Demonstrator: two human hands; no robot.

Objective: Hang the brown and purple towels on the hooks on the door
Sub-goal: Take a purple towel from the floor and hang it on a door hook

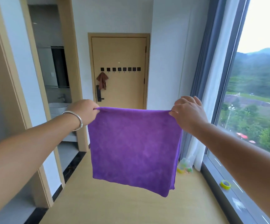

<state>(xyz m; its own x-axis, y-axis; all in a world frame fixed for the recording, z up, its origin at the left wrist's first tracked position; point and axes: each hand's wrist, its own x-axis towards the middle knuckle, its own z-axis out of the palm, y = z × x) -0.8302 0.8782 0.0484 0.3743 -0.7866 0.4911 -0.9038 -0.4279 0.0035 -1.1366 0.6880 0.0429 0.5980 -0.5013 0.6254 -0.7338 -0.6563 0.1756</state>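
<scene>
- Step in hand, by my reading: second half of the task. Brown towel [102, 80] already hangs bunched from the leftmost of the hooks [120, 69] on the door [123, 50]; purple towel [135, 147] not yet hung.
- Purple towel is held up in the air by its top edge, stretched flat between the two grips, the body hanging free below them, clear of the floor [131, 207]. Looks doubled over, a second layer showing along the right side.
- Left hand [84, 111]: grip clamped on the top left corner, fingers curled over the cloth, knuckles up, a silver bangle [76, 118] on the wrist.
- Right hand [188, 113]: grip pinches the top right corner between thumb and forefinger; the other fingers are lifted and spread above the pinch.
- Both arms reach forward, nearly straight, at about the same height, hands well apart, top hem taut between them.
- Door stands well beyond both grips, straight ahead; the hook row sits above and behind the hem. Seven hooks look free to the right of the brown towel.
- Next move calls for, I judge: walking up to the door, gathering the hem or one corner into a single grip, lifting it over a free hook.
- Risk: the flat hem may slip off the hook unless bunched.
</scene>
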